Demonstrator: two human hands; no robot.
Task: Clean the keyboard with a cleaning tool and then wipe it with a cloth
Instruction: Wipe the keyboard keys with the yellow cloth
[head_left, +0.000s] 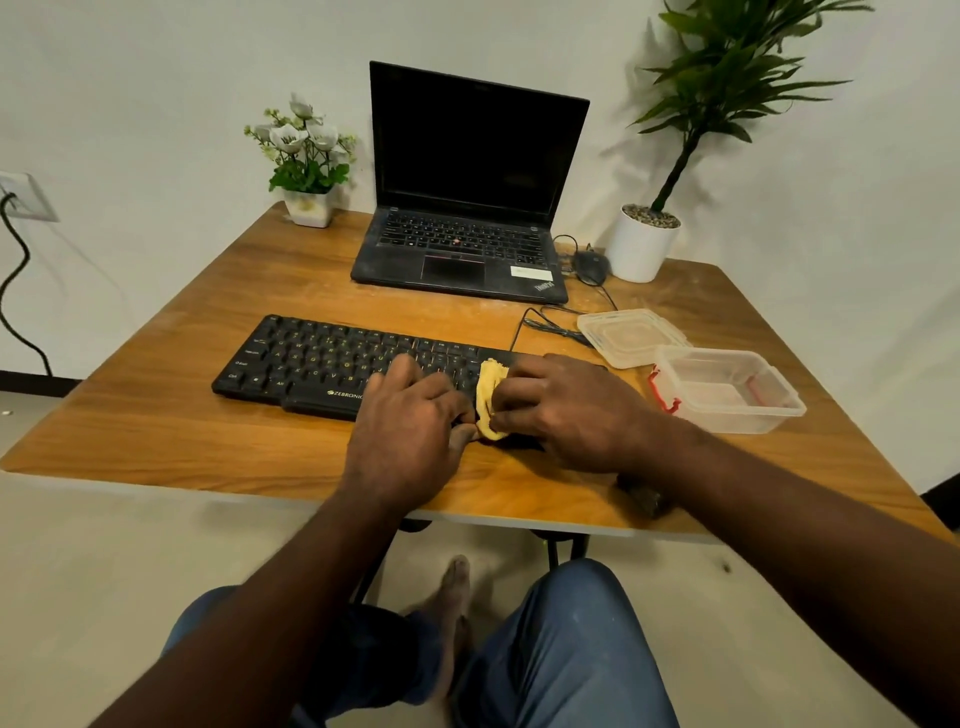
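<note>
trousers (566, 649): blue denim, faint pale specks, lower centre of frame
foot (456, 582): bare
left hand (410, 415): bare
right hand (566, 405): bare

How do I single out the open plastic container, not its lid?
On the wooden table, look right of the black keyboard, where two clear plastic pieces sit. The container is the one nearer the front edge. Unlike the flat lid behind it, it is a deep tub with a red latch on the side facing the keyboard.
</note>
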